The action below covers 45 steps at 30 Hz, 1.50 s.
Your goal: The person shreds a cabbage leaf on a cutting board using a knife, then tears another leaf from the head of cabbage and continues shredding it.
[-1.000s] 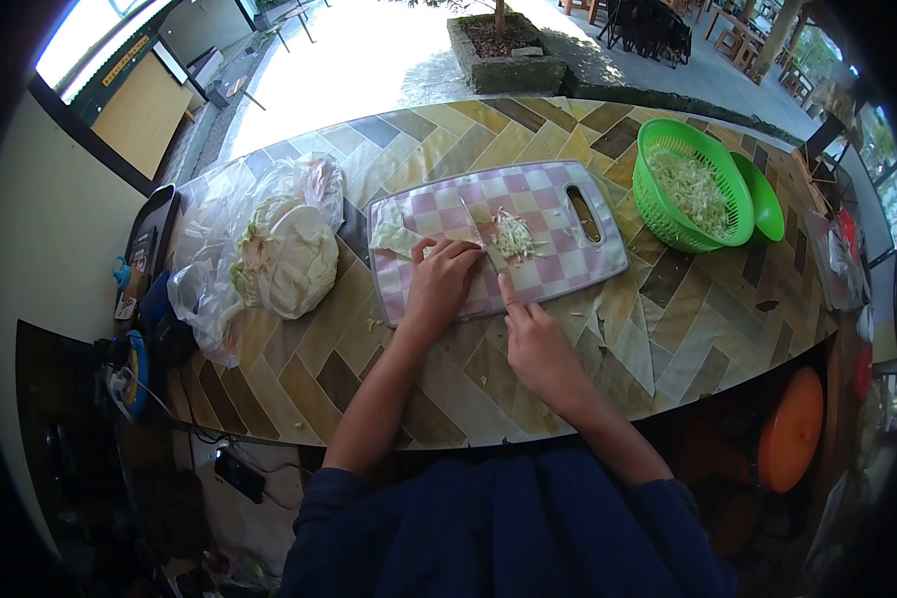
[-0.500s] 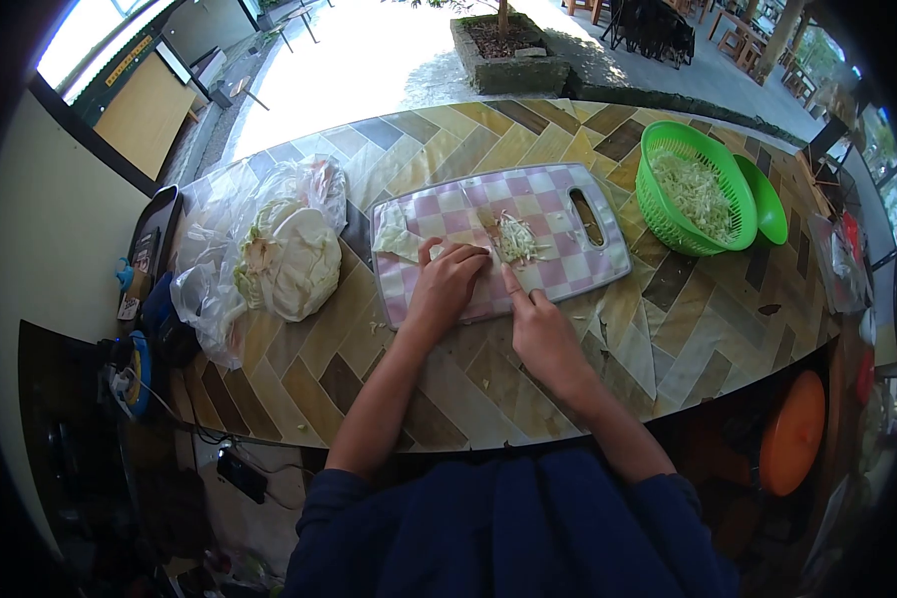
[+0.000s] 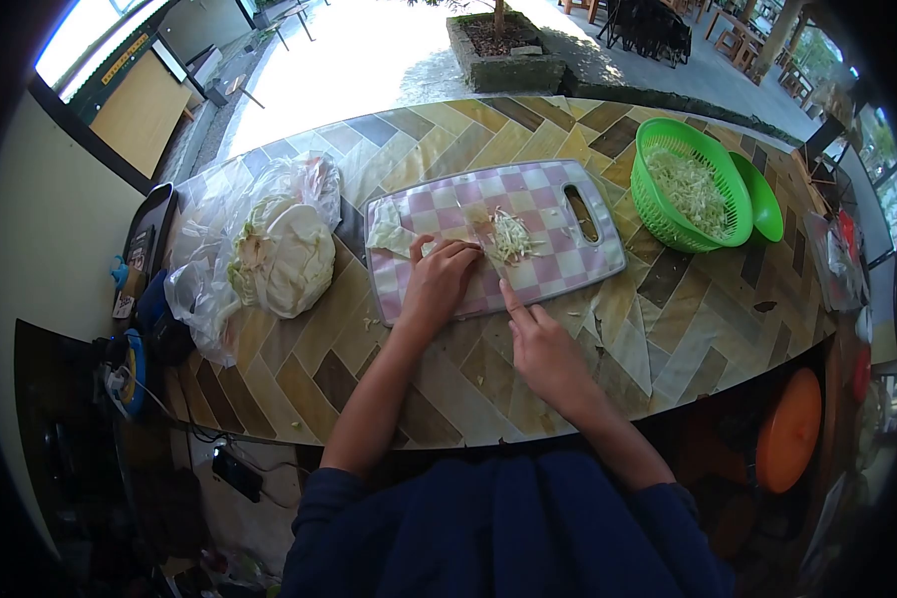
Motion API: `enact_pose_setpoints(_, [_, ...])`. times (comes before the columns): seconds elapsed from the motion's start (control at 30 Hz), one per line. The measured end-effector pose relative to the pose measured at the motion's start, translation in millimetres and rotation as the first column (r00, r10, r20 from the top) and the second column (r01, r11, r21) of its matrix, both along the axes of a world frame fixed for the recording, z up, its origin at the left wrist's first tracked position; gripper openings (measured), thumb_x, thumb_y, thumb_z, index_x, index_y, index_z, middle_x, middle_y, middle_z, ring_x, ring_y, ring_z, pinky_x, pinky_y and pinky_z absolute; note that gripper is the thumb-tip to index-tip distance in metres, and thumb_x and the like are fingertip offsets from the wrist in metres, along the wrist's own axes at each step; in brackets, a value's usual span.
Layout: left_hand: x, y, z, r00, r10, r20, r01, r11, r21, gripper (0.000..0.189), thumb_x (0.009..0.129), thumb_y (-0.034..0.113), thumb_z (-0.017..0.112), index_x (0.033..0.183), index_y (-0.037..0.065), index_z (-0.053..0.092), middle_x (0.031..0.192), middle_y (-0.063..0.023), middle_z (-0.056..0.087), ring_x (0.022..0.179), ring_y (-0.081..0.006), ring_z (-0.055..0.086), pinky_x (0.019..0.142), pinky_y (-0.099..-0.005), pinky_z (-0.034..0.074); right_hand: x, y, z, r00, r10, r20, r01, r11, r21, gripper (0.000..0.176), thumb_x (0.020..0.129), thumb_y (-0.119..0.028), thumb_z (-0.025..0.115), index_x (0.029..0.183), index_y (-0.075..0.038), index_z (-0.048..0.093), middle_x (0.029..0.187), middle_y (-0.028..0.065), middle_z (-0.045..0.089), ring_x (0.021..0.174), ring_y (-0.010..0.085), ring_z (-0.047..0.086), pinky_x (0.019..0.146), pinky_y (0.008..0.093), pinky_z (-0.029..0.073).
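Observation:
A pink-and-white checked cutting board [image 3: 553,199] lies on the table. My left hand [image 3: 439,284] presses on it with curled fingers, gripping cabbage leaves [image 3: 389,235] that show at its left side. My right hand [image 3: 548,354] is closed round the handle of a knife [image 3: 490,257], forefinger stretched along it. The blade points away from me, beside the left fingertips, and is hard to make out. Just right of the blade lies a small heap of shredded cabbage [image 3: 514,237]. The knife handle is mostly hidden inside my right hand.
Left of the board, a cut cabbage [image 3: 294,261] rests on a crumpled plastic bag [image 3: 197,299]. On the right stands a green basket [image 3: 651,214] holding shredded cabbage, with a green bowl [image 3: 764,204] beside it. A dark tray [image 3: 149,224] sits at the table's left end.
The whole view has shifted slightly. My right hand has moved back a little toward me with the knife; my left hand stays on the cabbage leaves.

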<state>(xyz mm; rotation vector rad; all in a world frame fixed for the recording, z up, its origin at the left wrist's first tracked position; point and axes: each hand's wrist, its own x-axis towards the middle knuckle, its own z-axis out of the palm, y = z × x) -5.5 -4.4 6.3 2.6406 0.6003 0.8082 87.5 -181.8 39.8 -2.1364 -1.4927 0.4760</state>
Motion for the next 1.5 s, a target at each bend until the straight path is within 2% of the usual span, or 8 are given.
enact_pose_setpoints(0.17, [0, 2, 0, 1.000, -0.014, -0.009, 0.014, 1.000, 0.003, 0.015, 0.088, 0.011, 0.059, 0.098, 0.010, 0.069, 0.103, -0.0038, 0.070, 0.100, -0.0196, 0.064, 0.104, -0.0410, 0.029, 2, 10, -10, 1.000, 0.009, 0.023, -0.009, 1.000, 0.010, 0.067, 0.088, -0.003, 0.050, 0.151, -0.012, 0.028, 0.096, 0.0250, 0.057, 0.080, 0.0422, 0.063, 0.071, 0.0485, 0.053])
enact_pose_setpoints(0.47, [2, 1, -1, 0.999, 0.009, 0.033, -0.007, 0.999, -0.049, 0.012, 0.086, 0.013, 0.063, 0.094, 0.006, 0.070, 0.102, -0.0066, 0.071, 0.097, -0.0242, 0.065, 0.092, -0.0376, 0.039, 1, 25, -17, 0.998, -0.028, 0.055, 0.026, 0.999, 0.048, 0.069, 0.085, 0.001, 0.047, 0.151, -0.009, 0.028, 0.099, 0.0266, 0.058, 0.082, 0.0435, 0.064, 0.073, 0.0483, 0.053])
enact_pose_setpoints(0.57, [3, 0, -4, 0.999, 0.019, 0.043, -0.018, 1.000, -0.017, 0.013, 0.086, 0.014, 0.064, 0.094, 0.006, 0.070, 0.103, -0.0069, 0.070, 0.096, -0.0247, 0.065, 0.090, -0.0374, 0.040, 1, 12, -10, 0.998, -0.047, 0.046, 0.047, 0.999, -0.003, 0.068, 0.085, 0.001, 0.046, 0.150, -0.009, 0.029, 0.099, 0.0273, 0.058, 0.083, 0.0440, 0.064, 0.073, 0.0494, 0.053])
enact_pose_setpoints(0.77, [3, -2, -3, 0.998, 0.009, 0.058, -0.009, 1.000, -0.001, 0.014, 0.087, 0.015, 0.063, 0.096, 0.006, 0.069, 0.104, -0.0065, 0.070, 0.096, -0.0250, 0.065, 0.090, -0.0388, 0.039, 8, 16, -5, 0.997, -0.029, -0.072, 0.037, 0.993, 0.113, 0.057, 0.094, -0.007, 0.046, 0.149, -0.009, 0.031, 0.098, 0.0283, 0.058, 0.087, 0.0454, 0.062, 0.076, 0.0505, 0.051])
enact_pose_setpoints(0.87, [4, -2, -4, 0.998, 0.009, 0.057, -0.009, 1.000, 0.006, 0.015, 0.088, 0.015, 0.062, 0.096, 0.006, 0.070, 0.104, -0.0061, 0.070, 0.097, -0.0247, 0.065, 0.091, -0.0392, 0.039, 1, 14, -2, 0.995, -0.019, -0.097, 0.028, 0.995, 0.092, 0.055, 0.096, -0.011, 0.046, 0.149, -0.009, 0.031, 0.099, 0.0291, 0.058, 0.088, 0.0458, 0.061, 0.077, 0.0501, 0.050])
enact_pose_setpoints(1.07, [4, -1, -4, 0.999, 0.018, 0.045, -0.017, 1.000, -0.018, 0.014, 0.087, 0.013, 0.063, 0.095, 0.005, 0.070, 0.104, -0.0072, 0.070, 0.098, -0.0250, 0.065, 0.091, -0.0394, 0.039, -6, 10, -3, 0.993, -0.022, -0.118, 0.032, 0.996, 0.080, 0.058, 0.095, -0.008, 0.046, 0.150, -0.009, 0.030, 0.099, 0.0303, 0.058, 0.088, 0.0464, 0.061, 0.076, 0.0502, 0.051])
enact_pose_setpoints(1.37, [3, 0, -2, 0.998, 0.006, 0.057, -0.004, 0.999, -0.037, 0.014, 0.083, 0.012, 0.064, 0.094, 0.004, 0.069, 0.102, -0.0088, 0.070, 0.098, -0.0263, 0.064, 0.091, -0.0397, 0.040, -15, 31, -10, 0.998, -0.064, 0.028, 0.065, 0.997, -0.031, 0.070, 0.086, 0.001, 0.046, 0.152, -0.008, 0.023, 0.104, 0.0311, 0.057, 0.085, 0.0463, 0.064, 0.074, 0.0494, 0.054])
enact_pose_setpoints(1.5, [4, -2, -2, 0.999, 0.021, 0.033, -0.020, 0.999, -0.043, 0.015, 0.084, 0.013, 0.064, 0.094, 0.004, 0.069, 0.101, -0.0089, 0.070, 0.097, -0.0266, 0.064, 0.090, -0.0393, 0.041, -13, 41, -13, 0.995, -0.095, 0.000, 0.095, 0.995, 0.024, 0.068, 0.086, 0.003, 0.045, 0.151, -0.009, 0.029, 0.099, 0.0291, 0.057, 0.084, 0.0459, 0.061, 0.076, 0.0495, 0.051])
